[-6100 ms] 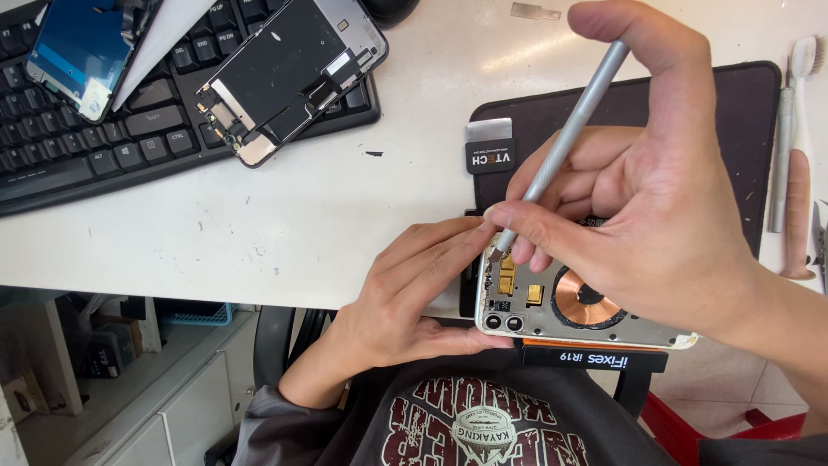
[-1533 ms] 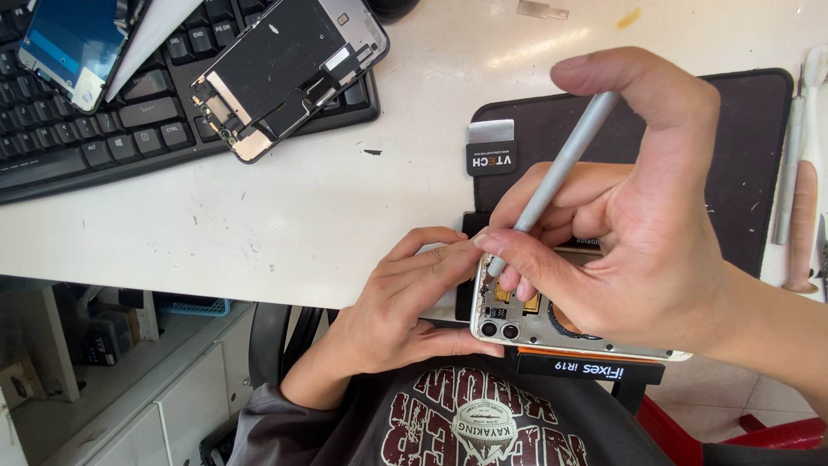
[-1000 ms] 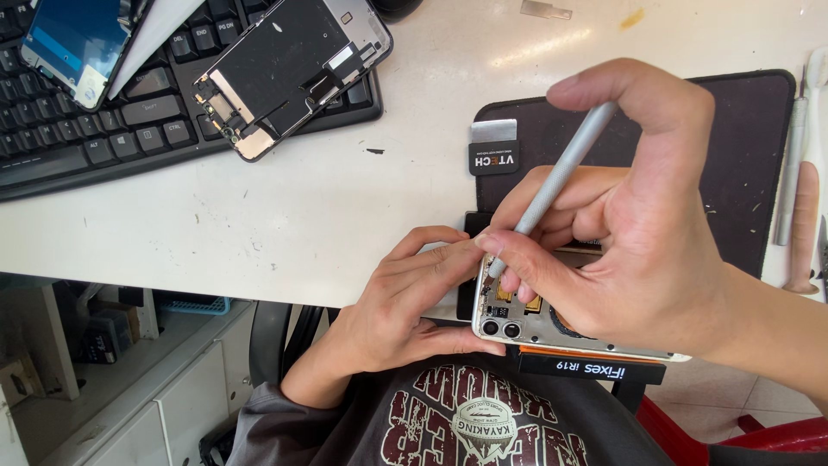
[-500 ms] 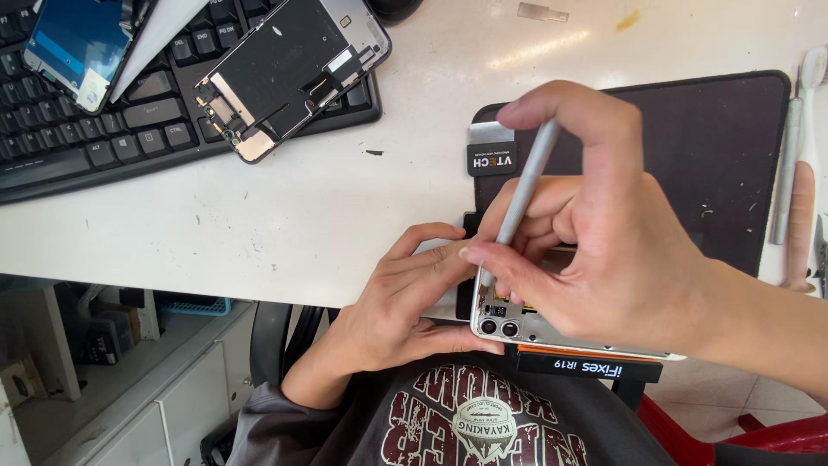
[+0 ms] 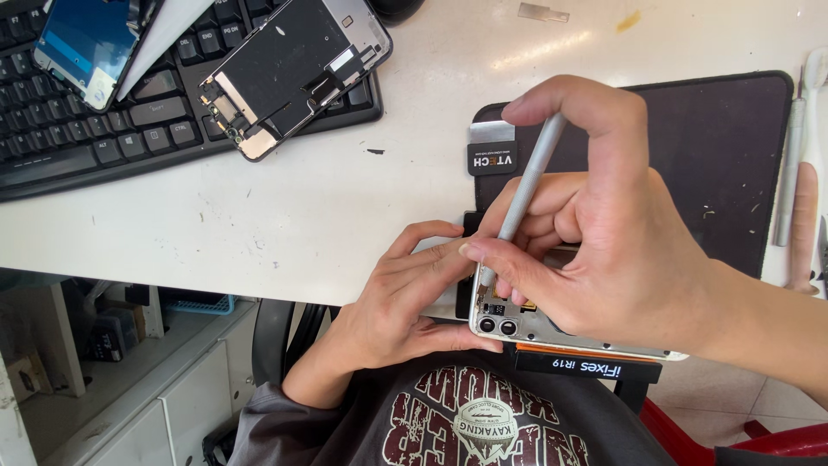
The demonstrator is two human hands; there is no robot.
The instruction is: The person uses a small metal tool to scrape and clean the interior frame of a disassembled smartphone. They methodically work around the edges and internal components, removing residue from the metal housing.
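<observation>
Silver tool: your right hand point(image 5: 630, 259) pinched a slim grey metal screwdriver point(image 5: 526, 194) between thumb and fingers, forefinger capping its top, so the tip bore straight down into the opened phone point(image 5: 526, 324).
Right grip: closed around the screwdriver's shaft, low in the right half of the frame.
Opened phone: it sat at the lower centre, at the near edge of the counter point(image 5: 285, 216), back off, two round camera lenses facing you and gold-coloured parts beside the tip.
Left grip: your left hand point(image 5: 405, 298) was clamped on the phone's left end, thumb under and fingers over, which looked meant to steady it against the tool's push.
Work mat: a dark mat point(image 5: 716, 155) lay under your right hand at the right, probably to keep small parts from rolling.
Labels: a small black tab with white lettering and a metal blade point(image 5: 492, 151) lay at the mat's upper left corner; a black strip with white and orange print point(image 5: 586, 367) showed just below the phone.
Upper left: a black keyboard point(image 5: 78, 142) carried a detached screen assembly point(image 5: 293, 65) face down and a blue-glinting glass panel point(image 5: 82, 43).
Right edge: thin tools point(image 5: 789, 173) lay along the mat.
</observation>
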